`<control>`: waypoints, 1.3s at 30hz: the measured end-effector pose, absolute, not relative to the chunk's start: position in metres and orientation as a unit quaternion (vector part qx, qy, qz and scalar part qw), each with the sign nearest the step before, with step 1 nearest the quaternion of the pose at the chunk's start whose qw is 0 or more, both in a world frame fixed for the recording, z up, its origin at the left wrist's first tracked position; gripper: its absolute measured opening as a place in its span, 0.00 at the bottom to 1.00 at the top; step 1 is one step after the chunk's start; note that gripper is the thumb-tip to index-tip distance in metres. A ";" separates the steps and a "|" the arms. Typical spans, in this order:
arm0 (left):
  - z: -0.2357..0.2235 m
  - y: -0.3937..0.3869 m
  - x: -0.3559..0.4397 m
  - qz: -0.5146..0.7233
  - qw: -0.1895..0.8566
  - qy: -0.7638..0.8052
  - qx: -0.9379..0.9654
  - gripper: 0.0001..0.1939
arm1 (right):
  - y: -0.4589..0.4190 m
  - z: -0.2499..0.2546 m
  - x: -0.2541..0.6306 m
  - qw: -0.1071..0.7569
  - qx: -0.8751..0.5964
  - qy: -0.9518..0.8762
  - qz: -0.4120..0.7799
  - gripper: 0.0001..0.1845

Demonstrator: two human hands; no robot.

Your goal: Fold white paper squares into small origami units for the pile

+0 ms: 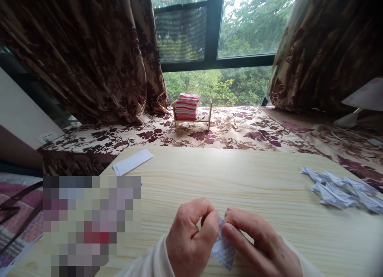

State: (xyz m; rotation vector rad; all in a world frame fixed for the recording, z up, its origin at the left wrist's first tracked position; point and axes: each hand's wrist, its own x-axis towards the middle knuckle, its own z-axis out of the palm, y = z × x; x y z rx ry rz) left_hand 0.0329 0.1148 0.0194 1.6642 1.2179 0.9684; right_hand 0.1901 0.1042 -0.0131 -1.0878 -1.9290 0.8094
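Between my two hands, low in the view and close to me, is a small folded piece of white paper (225,253) with faint print on it. My left hand (193,235) is closed, with its thumb and bent fingers pinching the paper's left edge. On the other side my right hand (260,241) grips the upper right edge between thumb and forefinger. The paper's lower end points down to a tip, and its upper part is partly hidden by my fingers.
Several folded white paper pieces (335,193) lie at the table's right. A flat white paper strip (133,162) rests at the back left of the wooden table (239,165). Behind, a small rack (210,115) holds folded striped cloths (187,106). A lamp (366,95) stands far right.
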 end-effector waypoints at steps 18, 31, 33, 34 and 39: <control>0.022 0.120 0.034 0.371 0.591 0.478 0.533 0.12 | 0.115 -0.005 0.193 0.391 -0.413 -0.725 0.388 0.18; 0.016 0.124 0.031 0.374 0.539 0.479 0.583 0.10 | 0.123 -0.016 0.198 0.481 -0.434 -0.681 0.342 0.15; 0.015 0.123 0.031 0.372 0.502 0.503 0.597 0.08 | 0.124 -0.015 0.199 0.460 -0.436 -0.683 0.363 0.16; 0.015 0.122 0.032 0.366 0.486 0.512 0.607 0.08 | 0.124 -0.015 0.199 0.454 -0.439 -0.681 0.370 0.16; 0.017 0.119 0.034 0.324 0.442 0.515 0.660 0.09 | 0.124 -0.012 0.198 0.473 -0.427 -0.674 0.374 0.13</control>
